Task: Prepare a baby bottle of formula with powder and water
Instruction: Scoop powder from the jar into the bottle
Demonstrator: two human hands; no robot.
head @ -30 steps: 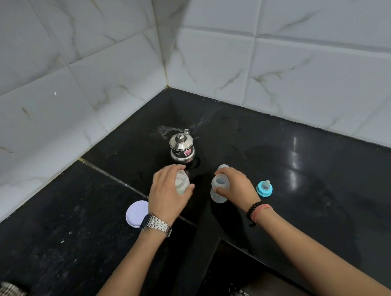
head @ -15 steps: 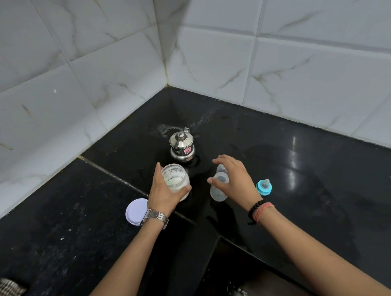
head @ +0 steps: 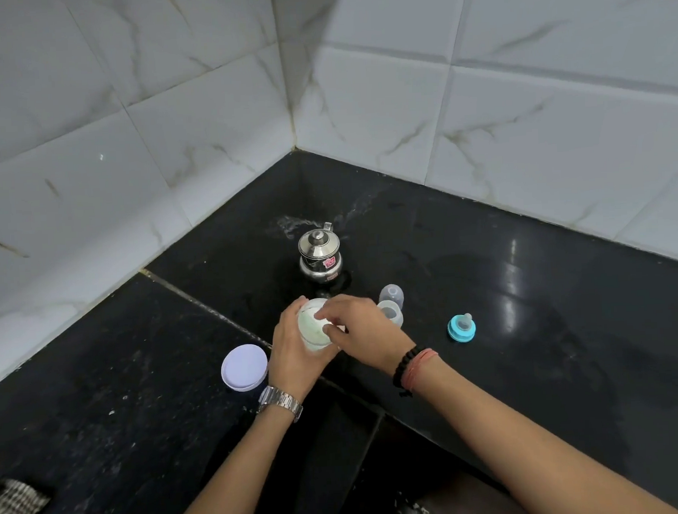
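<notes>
Striped cloth (head: 11,510) on black counter (head: 103,426)

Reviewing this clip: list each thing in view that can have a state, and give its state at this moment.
powder jar: lid off, held in the left hand, tilted toward the camera.
right hand: fingers reaching into the jar's mouth.
white lid: lying flat on the counter.
baby bottle: open, upright, untouched.
clear cap: off, standing behind the bottle.
blue teat ring: off, teat up.
steel pot: lidded.
</notes>
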